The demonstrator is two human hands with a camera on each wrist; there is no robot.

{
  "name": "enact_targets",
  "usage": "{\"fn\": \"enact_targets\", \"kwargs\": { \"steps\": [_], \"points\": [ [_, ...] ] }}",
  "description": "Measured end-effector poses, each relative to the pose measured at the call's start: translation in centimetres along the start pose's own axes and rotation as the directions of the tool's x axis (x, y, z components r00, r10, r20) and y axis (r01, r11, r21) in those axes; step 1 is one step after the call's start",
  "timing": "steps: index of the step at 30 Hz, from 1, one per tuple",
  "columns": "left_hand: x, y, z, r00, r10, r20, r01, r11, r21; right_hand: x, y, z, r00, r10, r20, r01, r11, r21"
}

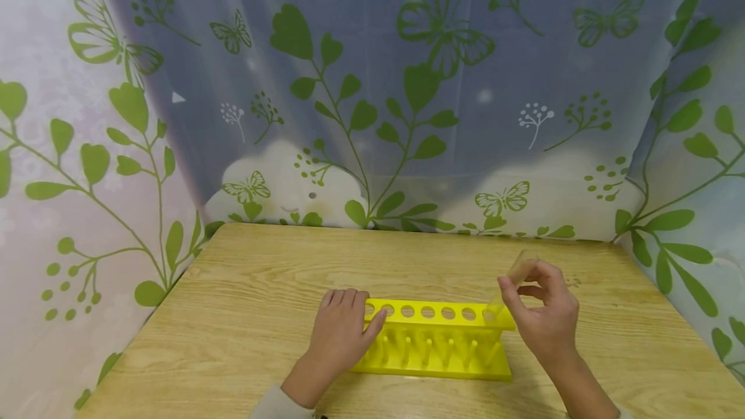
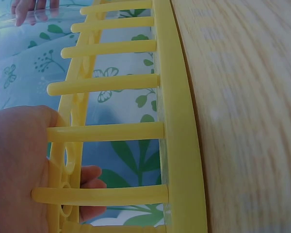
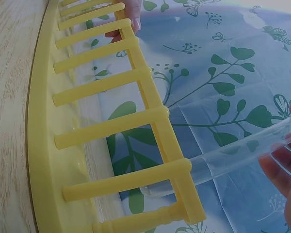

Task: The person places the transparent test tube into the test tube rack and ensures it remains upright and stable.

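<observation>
A yellow test tube rack (image 1: 427,370) stands on the table, with a row of holes along its top bar and upright pegs below. My left hand (image 1: 345,328) grips the top bar at its left end, fingers over the back and thumb in front; the left wrist view shows fingertips (image 2: 93,191) behind the bar. With my right hand (image 1: 547,309) I pinch a clear test tube (image 3: 223,160) near its upper part. The tube tilts, and its rounded lower end is at the rightmost hole, seen just below the top bar in the right wrist view.
The wood-grain table (image 1: 250,277) extends around the rack on all sides. Behind and beside it hangs a curtain (image 1: 372,115) printed with green leaves and butterflies.
</observation>
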State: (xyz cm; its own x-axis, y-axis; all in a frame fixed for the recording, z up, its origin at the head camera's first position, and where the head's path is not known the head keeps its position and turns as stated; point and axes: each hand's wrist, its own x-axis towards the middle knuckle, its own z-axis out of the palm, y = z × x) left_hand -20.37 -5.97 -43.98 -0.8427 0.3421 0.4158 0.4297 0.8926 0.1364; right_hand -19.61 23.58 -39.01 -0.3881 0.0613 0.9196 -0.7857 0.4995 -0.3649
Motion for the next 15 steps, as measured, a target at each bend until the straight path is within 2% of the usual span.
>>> {"fn": "enact_targets", "kwargs": {
  "steps": [10, 15],
  "points": [
    [0.0, -0.1, 0.1, 0.999, -0.021, 0.037, 0.021, 1.0, -0.005, 0.9, -1.7, 0.1, 1.0, -0.024, 0.004, 0.024, 1.0, 0.017],
    [0.1, -0.1, 0.1, 0.999, -0.026, 0.04, 0.026, 1.0, 0.0, 0.2, -0.4, 0.0, 1.0, -0.011, 0.006, 0.011, 1.0, -0.002]
  ]
}}
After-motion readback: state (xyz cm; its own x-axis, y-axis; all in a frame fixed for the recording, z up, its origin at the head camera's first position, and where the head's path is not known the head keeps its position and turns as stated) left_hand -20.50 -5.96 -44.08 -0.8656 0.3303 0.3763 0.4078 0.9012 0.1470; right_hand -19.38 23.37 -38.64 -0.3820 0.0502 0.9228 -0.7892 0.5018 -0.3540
